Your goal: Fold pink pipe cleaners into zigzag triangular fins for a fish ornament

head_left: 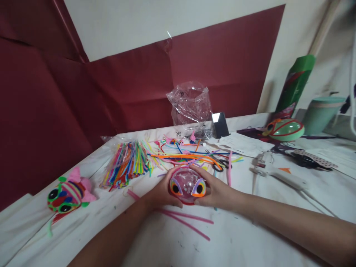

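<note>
We find the ball [188, 178] between the 2 hands, over the near part of the white table [244, 241]. The left hand [162, 191] grips its left side and the right hand [215, 189] grips its right side. We note the fingers [204, 174] curving over the upper sides and the thumbs [200, 201] set low, close to the bottom edge. Each hand is in contact with the ball. We cannot tell whether the ball rests on the table or is held just above it.

The ball carries 2 eyes [199, 189], black at the centre with orange, yellow and purple around, turned toward us. 1 eye sits just beside each hand. A red band [189, 203] shows along the lower edge, between the thumbs.

Nearer to us than the ball, we observe 2 pink stems [194, 218] lying on the table; they run out of sight under the left wrist. Beyond the ball we record loose stems [191, 156] of many colours and scissors [222, 162], with a bag of stems [124, 167] farther left. A toy fish [69, 194] lies well apart at the left.

Beyond the right arm [278, 222] we log a glue gun [290, 180]. Farther back are a green balloon [292, 128] and, just beside it, a cup [318, 116]. A phone [221, 126] stands tilted near a clear bag [191, 105].
</note>
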